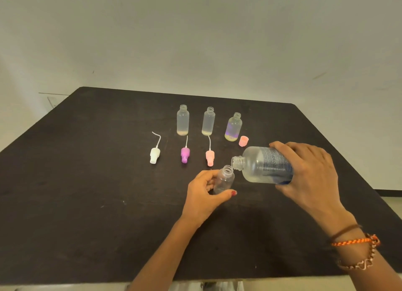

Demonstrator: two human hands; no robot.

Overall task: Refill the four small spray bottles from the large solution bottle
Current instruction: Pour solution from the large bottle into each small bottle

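Three spray heads lie in a row on the tabletop (87, 182): white spray head (154, 155), purple spray head (185, 154), pink spray head (210, 157). They are set aside so the necks stay open. Behind them stand three uncapped small bottles (208, 121), each with only a little liquid at the bottom; a pink cap (243, 141) sits just beside the rightmost. Left hand (203, 200): fingers clamped round the fourth small bottle (224, 179), steadying it upright, probably against tipping. Right hand (309, 173): fingers wrapped round the large bottle (264, 165), tilted near level, its mouth just above and beside the small neck. No stream visible yet.
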